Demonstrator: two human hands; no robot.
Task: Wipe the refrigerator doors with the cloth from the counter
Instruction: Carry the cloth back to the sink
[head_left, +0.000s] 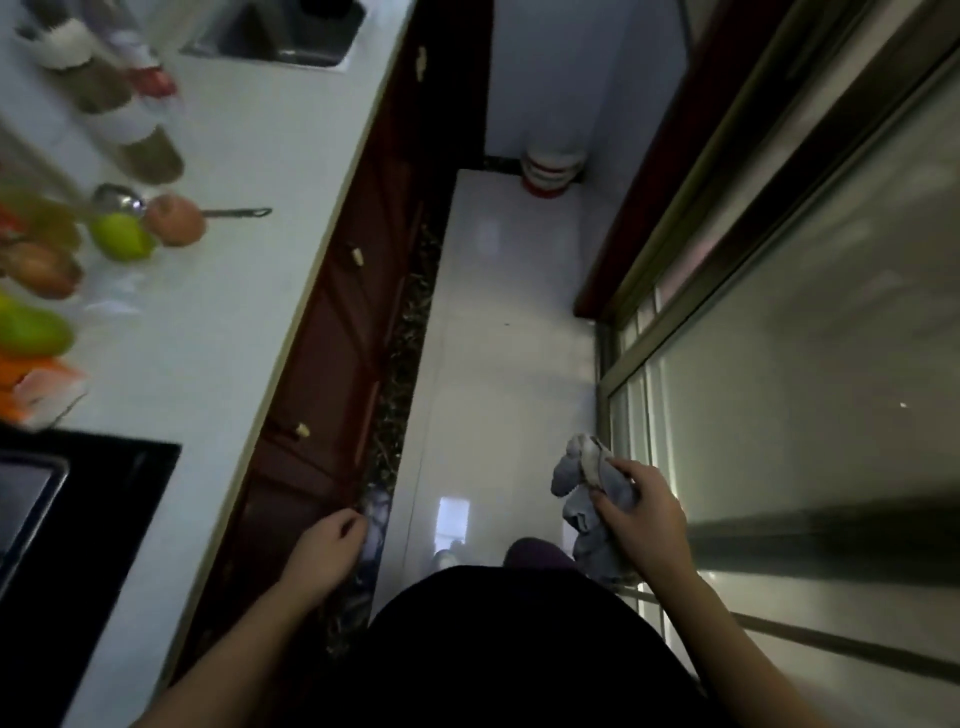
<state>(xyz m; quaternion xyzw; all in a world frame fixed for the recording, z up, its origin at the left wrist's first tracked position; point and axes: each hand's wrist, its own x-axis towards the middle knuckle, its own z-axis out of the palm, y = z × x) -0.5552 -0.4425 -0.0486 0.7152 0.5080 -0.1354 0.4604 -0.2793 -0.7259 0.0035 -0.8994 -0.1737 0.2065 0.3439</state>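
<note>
Right hand (649, 519) grips the bunched cloth (574, 475), which hangs beside the glass door (810, 395); left hand (327, 545) loose, empty; no fridge in view.

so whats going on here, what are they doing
A person stands in a narrow kitchen aisle. Their right hand grips a bunched grey cloth, already off the counter. The left hand hangs empty, fingers loosely curled, beside the cabinet fronts. No refrigerator shows in this view.
</note>
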